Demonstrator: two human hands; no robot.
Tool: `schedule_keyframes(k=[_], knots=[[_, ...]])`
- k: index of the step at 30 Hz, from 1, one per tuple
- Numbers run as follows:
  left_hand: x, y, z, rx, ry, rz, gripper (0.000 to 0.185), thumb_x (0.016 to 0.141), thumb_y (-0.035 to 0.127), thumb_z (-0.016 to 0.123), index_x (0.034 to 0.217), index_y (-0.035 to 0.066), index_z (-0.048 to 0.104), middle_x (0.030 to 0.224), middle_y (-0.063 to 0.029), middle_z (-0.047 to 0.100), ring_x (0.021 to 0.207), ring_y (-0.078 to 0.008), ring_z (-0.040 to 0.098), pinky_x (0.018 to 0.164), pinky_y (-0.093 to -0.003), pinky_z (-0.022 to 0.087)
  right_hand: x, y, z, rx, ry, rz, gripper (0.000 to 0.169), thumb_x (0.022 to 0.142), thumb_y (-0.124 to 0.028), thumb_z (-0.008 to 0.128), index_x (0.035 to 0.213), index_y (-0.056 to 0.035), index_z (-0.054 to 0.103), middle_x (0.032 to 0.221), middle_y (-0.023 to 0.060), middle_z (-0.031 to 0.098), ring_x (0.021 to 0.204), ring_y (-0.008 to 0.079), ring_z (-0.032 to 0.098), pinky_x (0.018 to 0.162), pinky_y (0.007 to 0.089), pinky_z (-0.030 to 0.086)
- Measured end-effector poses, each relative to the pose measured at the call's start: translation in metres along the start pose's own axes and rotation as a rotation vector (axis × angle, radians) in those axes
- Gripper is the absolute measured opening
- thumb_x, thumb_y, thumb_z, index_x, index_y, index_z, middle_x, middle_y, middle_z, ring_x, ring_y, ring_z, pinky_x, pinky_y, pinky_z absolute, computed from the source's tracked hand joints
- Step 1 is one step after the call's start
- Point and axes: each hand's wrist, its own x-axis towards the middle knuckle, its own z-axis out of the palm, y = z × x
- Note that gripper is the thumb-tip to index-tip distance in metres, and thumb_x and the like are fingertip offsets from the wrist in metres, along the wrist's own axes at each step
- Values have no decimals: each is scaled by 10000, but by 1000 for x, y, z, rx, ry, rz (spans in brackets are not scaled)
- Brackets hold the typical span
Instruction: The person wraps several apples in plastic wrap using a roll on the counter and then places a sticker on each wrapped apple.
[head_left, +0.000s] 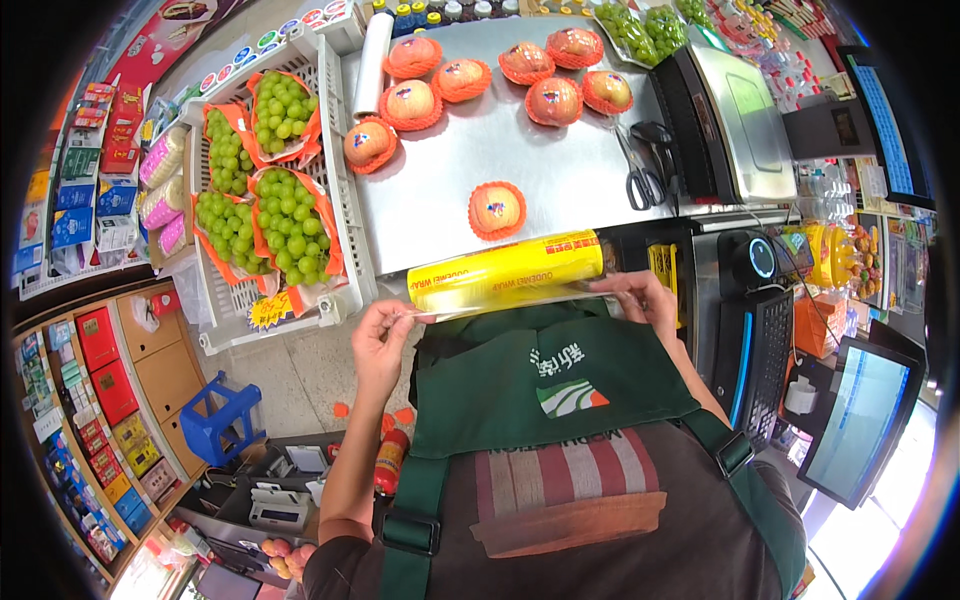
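Observation:
My left hand (384, 339) and my right hand (637, 296) pinch opposite ends of a stretched sheet of clear cling film (517, 298). It spans the gap in front of my green apron. Just beyond it, at the counter's near edge, lies a yellow cling wrap roll (504, 264) bearing printed writing. On the metal counter (450, 176) past the roll sits one apple (496, 211) in an orange foam net. Farther back are several more netted apples (410, 104) in two groups, some with a glossy film over them.
A white plastic crate (346, 187) of bagged green grapes (289, 217) stands at the left. Scissors (641, 176) lie on the counter's right side, beside a scale (739, 124). A white roll (373, 64) rests at the back left. A keyboard (765, 360) and monitor (862, 420) are at my right.

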Motion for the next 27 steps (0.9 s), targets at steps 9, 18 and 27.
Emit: schedule_keyframes(k=[9,18,27], knots=[[70,5,3,43,14,-30,93,933,108,553,971,23,549,922,-115,683,885,-159,641,838,-292,476,46,10,-2,142,13,119,35,930,-2,518,953,24,520,893,122,701,815,133,671,707,235,510],[171,-13,0,-37,56,-112,141,937,119,542,1012,0,557,913,-125,694,801,-134,638,756,-258,490,140,48,13,273,34,274,113,945,-100,522,975,10,526,804,87,677,691,121,635,630,243,496],[251,-42,-46,447,-49,-158,147,751,158,757,825,34,728,797,-31,706,697,-62,616,605,-213,449,203,101,14,-463,98,130,138,766,-203,685,814,-74,692,716,111,648,649,274,638,634,382,486]])
